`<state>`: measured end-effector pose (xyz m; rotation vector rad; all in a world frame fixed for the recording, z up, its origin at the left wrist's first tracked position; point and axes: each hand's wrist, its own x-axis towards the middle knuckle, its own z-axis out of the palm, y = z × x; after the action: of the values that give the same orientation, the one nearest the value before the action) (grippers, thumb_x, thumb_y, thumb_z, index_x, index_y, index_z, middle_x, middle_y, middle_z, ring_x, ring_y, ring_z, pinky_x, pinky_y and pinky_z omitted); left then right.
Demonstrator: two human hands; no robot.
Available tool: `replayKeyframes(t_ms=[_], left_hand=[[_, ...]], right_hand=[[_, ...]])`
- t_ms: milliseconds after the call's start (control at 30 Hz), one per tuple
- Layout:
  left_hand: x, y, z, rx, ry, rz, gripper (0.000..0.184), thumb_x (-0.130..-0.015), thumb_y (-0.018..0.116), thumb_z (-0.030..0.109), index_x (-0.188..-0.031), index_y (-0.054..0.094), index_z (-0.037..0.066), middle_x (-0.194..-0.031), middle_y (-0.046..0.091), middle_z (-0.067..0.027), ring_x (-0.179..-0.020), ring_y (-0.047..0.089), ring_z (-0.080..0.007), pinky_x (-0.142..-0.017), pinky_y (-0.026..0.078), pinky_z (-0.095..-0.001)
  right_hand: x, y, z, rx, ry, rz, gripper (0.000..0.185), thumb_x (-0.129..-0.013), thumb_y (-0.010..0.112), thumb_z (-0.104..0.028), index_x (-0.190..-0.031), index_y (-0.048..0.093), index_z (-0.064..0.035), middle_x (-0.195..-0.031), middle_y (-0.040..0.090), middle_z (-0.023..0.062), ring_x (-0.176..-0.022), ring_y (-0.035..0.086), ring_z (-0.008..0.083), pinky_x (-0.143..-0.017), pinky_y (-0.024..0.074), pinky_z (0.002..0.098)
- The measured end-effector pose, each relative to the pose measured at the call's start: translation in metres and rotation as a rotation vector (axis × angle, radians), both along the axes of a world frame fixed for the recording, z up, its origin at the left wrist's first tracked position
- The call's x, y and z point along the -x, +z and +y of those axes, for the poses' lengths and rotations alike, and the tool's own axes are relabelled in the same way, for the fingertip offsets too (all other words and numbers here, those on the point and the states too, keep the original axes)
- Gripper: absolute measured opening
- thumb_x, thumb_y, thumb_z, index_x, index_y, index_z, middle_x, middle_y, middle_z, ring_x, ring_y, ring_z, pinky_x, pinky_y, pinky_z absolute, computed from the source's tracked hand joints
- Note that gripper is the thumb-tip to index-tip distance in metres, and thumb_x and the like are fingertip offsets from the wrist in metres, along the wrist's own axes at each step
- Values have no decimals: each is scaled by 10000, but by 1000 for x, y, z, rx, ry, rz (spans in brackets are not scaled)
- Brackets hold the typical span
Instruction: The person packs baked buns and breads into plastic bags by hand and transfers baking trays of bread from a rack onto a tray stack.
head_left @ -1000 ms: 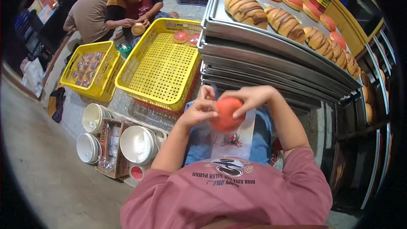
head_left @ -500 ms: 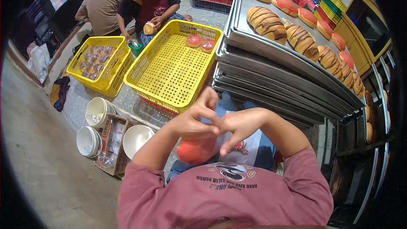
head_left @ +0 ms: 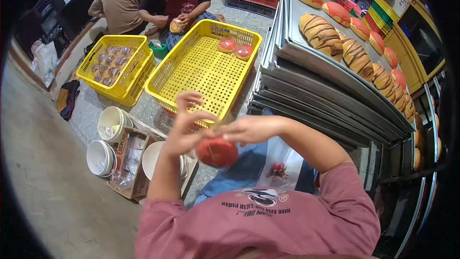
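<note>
Your left hand [head_left: 183, 132] and right hand [head_left: 250, 128] meet over red bun [head_left: 217, 153], just your side of near edge of yellow crate [head_left: 194, 72]. Blurry, can't tell which one's gripping. Weak pinch could drop it imo; hard squeeze could squash it.

Room opens over the large crate [head_left: 199, 74]; stacked trays [head_left: 318, 88] block the right.

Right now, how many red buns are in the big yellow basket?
2: one red bun at the far end of the yellow basket, and another red bun just right of it, slightly nearer. The left hand blocks part of the near end, so something could hide there.
</note>
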<state>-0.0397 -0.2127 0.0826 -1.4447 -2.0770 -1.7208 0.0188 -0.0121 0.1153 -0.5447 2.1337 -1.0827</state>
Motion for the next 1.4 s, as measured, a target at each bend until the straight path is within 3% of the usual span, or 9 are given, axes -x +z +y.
replayKeyframes(t_ms=[200, 300, 467, 667, 800, 933, 1000, 1333, 1400], left_hand=[[1, -41, -18, -587, 362, -331, 87, -770, 559, 74, -855, 544, 70, -1044, 383, -74, -931, 405, -157, -832, 339, -292], [-9, -69, 6, -378, 448, -352, 68, -776, 532, 26, -843, 534, 39, -993, 416, -70, -897, 426, -157, -797, 339, -268], [-27, -73, 69, -48, 169, -351, 157, -771, 581, 102, -893, 551, 9, -902, 497, -117, -872, 502, -230, -782, 392, -298], [-60, -77, 141, 389, 116, 216, 360, -747, 609, 346, -980, 558, 76, -942, 509, -128, -956, 454, -277, -754, 357, -449], [-71, -91, 173, 416, -54, 208, 166, -707, 592, 175, -831, 545, 76, -863, 519, -101, -892, 469, -299, -717, 361, -432], [-73, -91, 180, 347, -27, 210, 111, -654, 606, 131, -716, 530, 80, -805, 499, -84, -830, 476, -281, -680, 358, -393], [-83, -72, 179, 281, 115, 495, 94, -641, 585, 79, -724, 540, 80, -761, 494, -85, -756, 484, -275, -654, 375, -386], [-96, -58, 193, 227, 25, 474, 86, -666, 544, 19, -736, 501, 46, -713, 523, -100, -706, 504, -279, -655, 394, -378], [-96, -45, 197, 15, -346, 210, 114, -665, 590, 52, -691, 483, 22, -714, 525, -115, -700, 511, -271, -639, 392, -342]], right_hand=[[91, -53, 27, 591, -779, -482, 607, -874, 450, -407, -1323, 248, -53, -1340, 241, 226, -1148, 371, 382, -880, 435, 495], [108, -61, 35, 891, -907, -288, 649, -844, 507, -420, -1319, 270, -45, -1344, 249, 216, -1184, 331, 386, -905, 391, 502], [44, -39, 40, 446, -704, 144, 477, -844, 543, -337, -1183, 486, -7, -1128, 537, 123, -1068, 481, 195, -897, 369, 303], [-67, -77, 119, -140, -675, 583, 472, -807, 571, -346, -1157, 518, -33, -1142, 541, 170, -1056, 518, 306, -900, 394, 352], [-115, -110, 144, -428, -606, 395, 336, -780, 577, -288, -1041, 574, -76, -950, 600, 153, -939, 557, 298, -911, 359, 345], [-136, -96, 132, -476, -726, 690, 226, -767, 582, -237, -935, 592, -87, -869, 596, 125, -856, 567, 276, -856, 379, 342], [-136, -87, 121, -330, -784, 1187, 157, -758, 597, -228, -827, 601, -87, -800, 598, 95, -804, 570, 246, -840, 372, 352], [-154, -85, 133, -255, -790, 1141, 113, -723, 602, -134, -829, 591, -96, -723, 568, 63, -742, 553, 231, -774, 399, 366], [-164, -97, 146, -284, -702, 1068, 173, -714, 608, -128, -885, 598, -103, -704, 572, 63, -740, 553, 227, -779, 403, 374]])
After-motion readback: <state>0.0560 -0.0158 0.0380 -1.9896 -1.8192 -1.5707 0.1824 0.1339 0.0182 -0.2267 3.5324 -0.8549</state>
